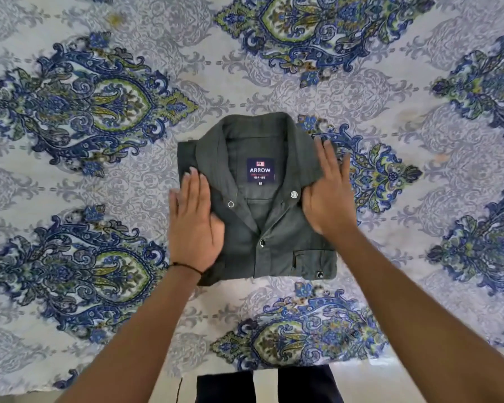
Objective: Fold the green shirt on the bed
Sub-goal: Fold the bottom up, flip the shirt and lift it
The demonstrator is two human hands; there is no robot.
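- At the near edge of the bed (70,330), lowest in view: dark trousers (262,385), with both forearms (146,330) reaching forward from there.
- Just past that, in mid-bed: shirt (288,228), already down to a compact rectangle, front up, pocket (312,263) at the near right corner.
- On its left half: left hand (194,222), palm down, fingers straight and together, pressing flat, gripping nothing; thin black band (186,266) at the wrist.
- At its right edge: right hand (329,193), fingers straight and slightly spread, gripping nothing; too blurred to tell pressing from hovering.
- Probably the last step, smoothing and squaring: work with flat palms, sweep outward from the placket (261,254) to the side edges, press air out without dragging the layers beneath.
- Nudge the right edge into line with the pocket side; avoid pinching, likely to reopen the fold.
- Farther up: label (260,170) reading ARROW, then collar (256,123) at the far end; best left undisturbed.
- Beyond: more of the bed's blue print.
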